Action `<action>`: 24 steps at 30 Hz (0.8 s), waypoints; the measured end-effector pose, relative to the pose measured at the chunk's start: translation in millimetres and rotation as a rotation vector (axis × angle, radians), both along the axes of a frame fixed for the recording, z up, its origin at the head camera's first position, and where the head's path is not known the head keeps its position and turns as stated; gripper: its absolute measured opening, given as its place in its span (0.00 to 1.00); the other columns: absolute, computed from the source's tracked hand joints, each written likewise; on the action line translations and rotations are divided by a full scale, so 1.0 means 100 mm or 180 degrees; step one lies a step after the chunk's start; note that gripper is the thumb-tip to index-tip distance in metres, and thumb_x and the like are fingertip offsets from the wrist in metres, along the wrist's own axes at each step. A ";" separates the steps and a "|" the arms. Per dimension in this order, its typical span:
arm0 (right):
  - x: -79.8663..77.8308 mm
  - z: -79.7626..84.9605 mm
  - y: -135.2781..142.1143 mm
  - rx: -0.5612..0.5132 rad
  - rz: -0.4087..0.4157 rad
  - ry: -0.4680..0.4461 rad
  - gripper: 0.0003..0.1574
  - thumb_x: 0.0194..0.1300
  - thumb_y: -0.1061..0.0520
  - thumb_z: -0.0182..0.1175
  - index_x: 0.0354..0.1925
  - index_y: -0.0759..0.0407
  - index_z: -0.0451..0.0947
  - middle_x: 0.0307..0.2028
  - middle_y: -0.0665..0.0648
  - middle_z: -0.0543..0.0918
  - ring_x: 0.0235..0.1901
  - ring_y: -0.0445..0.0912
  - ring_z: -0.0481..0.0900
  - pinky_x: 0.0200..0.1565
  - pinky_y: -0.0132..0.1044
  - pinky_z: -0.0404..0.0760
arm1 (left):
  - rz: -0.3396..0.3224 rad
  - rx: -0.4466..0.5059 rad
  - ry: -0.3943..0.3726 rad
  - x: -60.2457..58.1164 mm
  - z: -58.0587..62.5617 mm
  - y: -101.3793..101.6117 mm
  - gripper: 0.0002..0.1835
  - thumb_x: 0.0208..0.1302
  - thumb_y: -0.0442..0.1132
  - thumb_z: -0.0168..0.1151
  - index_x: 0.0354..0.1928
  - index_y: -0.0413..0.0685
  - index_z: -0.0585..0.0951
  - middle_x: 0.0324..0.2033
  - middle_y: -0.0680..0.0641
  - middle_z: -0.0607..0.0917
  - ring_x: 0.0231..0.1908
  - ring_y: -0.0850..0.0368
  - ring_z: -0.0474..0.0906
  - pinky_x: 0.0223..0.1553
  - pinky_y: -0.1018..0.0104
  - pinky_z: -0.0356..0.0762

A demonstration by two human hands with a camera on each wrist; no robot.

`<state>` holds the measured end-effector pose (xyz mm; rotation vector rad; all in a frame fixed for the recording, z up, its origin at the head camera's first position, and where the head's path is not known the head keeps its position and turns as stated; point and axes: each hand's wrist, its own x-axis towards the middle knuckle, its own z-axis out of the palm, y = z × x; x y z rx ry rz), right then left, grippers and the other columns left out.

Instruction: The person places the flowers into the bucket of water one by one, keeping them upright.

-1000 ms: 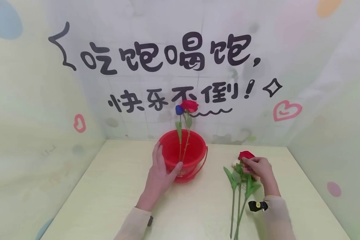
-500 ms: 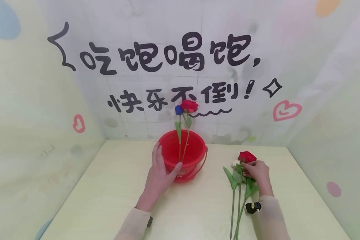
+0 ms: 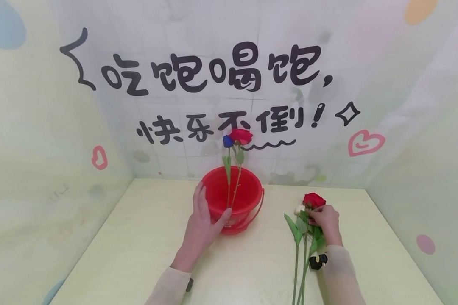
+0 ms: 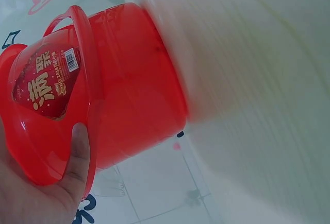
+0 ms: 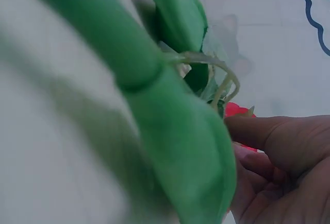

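A red plastic bucket (image 3: 233,220) stands upright on the table. A blue tulip-like flower (image 3: 227,141) and a red rose (image 3: 241,136) lean up out of it. My left hand (image 3: 200,228) grips the bucket's near-left side at the rim, thumb on the outer wall close to the label (image 4: 49,82). On the right lies a loose bunch: another red rose (image 3: 314,200), a cream flower (image 3: 300,209) and green-leaved stems (image 3: 304,254). Just below that rose's head, my right hand (image 3: 327,222) pinches its stem. Large green leaves (image 5: 180,147) fill the right wrist view beside the fingers.
The pale wooden table (image 3: 137,254) meets a printed back wall (image 3: 168,165) right behind the bucket. Side walls rise on the left and right. The bucket's red handle (image 3: 260,209) hangs down on its right side.
My right hand has shifted slightly left and down from over the red rose's head to its stem, uncovering the bloom. My left hand and the bucket hold still.
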<state>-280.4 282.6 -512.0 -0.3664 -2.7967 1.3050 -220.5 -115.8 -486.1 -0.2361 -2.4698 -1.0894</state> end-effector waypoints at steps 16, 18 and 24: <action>0.10 0.03 0.06 -0.1785 -0.0344 -0.0007 0.23 0.71 0.64 0.66 0.55 0.83 0.77 0.31 0.51 0.83 0.26 0.35 0.85 0.34 0.28 0.87 | -0.0004 0.0043 0.0009 0.00 0.03 0.01 0.64 0.60 0.65 0.75 0.85 0.56 0.44 0.79 0.51 0.58 0.69 0.47 0.71 0.48 0.48 0.89; 0.10 0.05 0.07 -0.1906 -0.0355 -0.0009 0.22 0.72 0.64 0.66 0.55 0.82 0.75 0.31 0.50 0.83 0.26 0.35 0.85 0.35 0.28 0.87 | -0.0011 0.0051 0.0009 0.00 0.03 0.00 0.63 0.60 0.64 0.75 0.85 0.55 0.45 0.79 0.51 0.58 0.69 0.47 0.71 0.48 0.47 0.89; 0.14 0.06 0.07 -0.2033 -0.0330 0.0112 0.21 0.73 0.64 0.64 0.54 0.82 0.74 0.28 0.50 0.84 0.27 0.35 0.86 0.37 0.28 0.87 | -0.0019 0.0045 -0.0028 0.00 0.01 0.01 0.63 0.60 0.65 0.75 0.85 0.55 0.45 0.80 0.52 0.57 0.70 0.48 0.71 0.48 0.48 0.89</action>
